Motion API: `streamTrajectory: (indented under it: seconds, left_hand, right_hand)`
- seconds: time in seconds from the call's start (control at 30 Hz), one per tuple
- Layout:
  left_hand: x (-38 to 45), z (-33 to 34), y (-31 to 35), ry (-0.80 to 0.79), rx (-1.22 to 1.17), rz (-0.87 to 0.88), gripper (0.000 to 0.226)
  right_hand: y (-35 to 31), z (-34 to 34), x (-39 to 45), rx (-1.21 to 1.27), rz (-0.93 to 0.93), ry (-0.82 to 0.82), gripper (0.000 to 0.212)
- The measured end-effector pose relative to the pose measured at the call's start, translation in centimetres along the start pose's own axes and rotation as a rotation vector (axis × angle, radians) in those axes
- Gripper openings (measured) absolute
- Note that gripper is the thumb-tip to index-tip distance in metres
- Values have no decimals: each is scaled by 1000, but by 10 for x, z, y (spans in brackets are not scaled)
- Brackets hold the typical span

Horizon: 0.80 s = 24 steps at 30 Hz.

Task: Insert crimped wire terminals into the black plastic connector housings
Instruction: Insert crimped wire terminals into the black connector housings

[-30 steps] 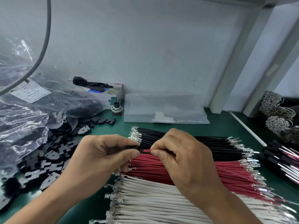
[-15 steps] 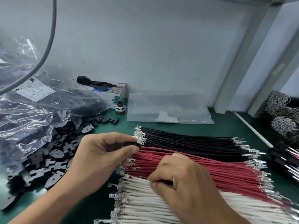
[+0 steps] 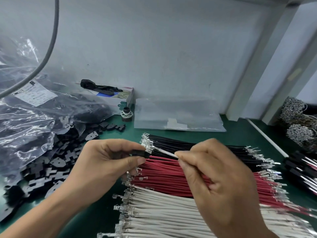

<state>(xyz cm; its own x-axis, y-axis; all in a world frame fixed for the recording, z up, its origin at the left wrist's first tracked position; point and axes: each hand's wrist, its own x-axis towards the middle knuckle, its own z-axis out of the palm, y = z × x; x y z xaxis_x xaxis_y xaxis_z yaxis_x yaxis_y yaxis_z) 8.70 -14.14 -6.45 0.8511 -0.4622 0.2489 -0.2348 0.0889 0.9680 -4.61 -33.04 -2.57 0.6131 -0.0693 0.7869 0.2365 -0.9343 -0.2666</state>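
My left hand (image 3: 104, 162) pinches a small black connector housing (image 3: 139, 153) between thumb and fingers, above the wire bundles. A red wire runs out of its right side. My right hand (image 3: 216, 179) pinches a white wire (image 3: 165, 152) whose crimped terminal end points at the housing and sits just at its right end. Below lie three rows of cut wires with silver terminals: black wires (image 3: 197, 148), red wires (image 3: 168, 176) and white wires (image 3: 159, 210).
Loose black housings (image 3: 56, 162) spill from a clear plastic bag (image 3: 25, 121) on the left of the green mat (image 3: 96, 215). A small carton (image 3: 118, 98), a rubber-banded spool (image 3: 126, 114) and a flat clear bag (image 3: 178, 117) stand at the back. Finished assemblies (image 3: 301, 167) lie at right.
My right hand picked a white wire out of the white row and lifted it up to the housing. My left hand kept the housing in about the same place.
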Motion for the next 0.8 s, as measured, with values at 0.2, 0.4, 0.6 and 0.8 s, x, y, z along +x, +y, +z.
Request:
streamTrajectory:
  seconds: [0.2, 0.4, 0.6, 0.8]
  left_hand:
    - [-1, 2, 2, -9, -62, -45, 27]
    - [-2, 3, 5, -12, -51, -41, 26]
    - [-4, 3, 8, -30, -61, -36, 27]
    - [-3, 3, 8, -25, -58, -39, 26]
  right_hand:
    - [-9, -33, 14, -66, -95, 55, 9]
    - [5, 8, -1, -135, -91, -15, 6]
    - [12, 17, -5, -44, 32, -69, 11]
    - [13, 18, -6, 6, 14, -94, 16]
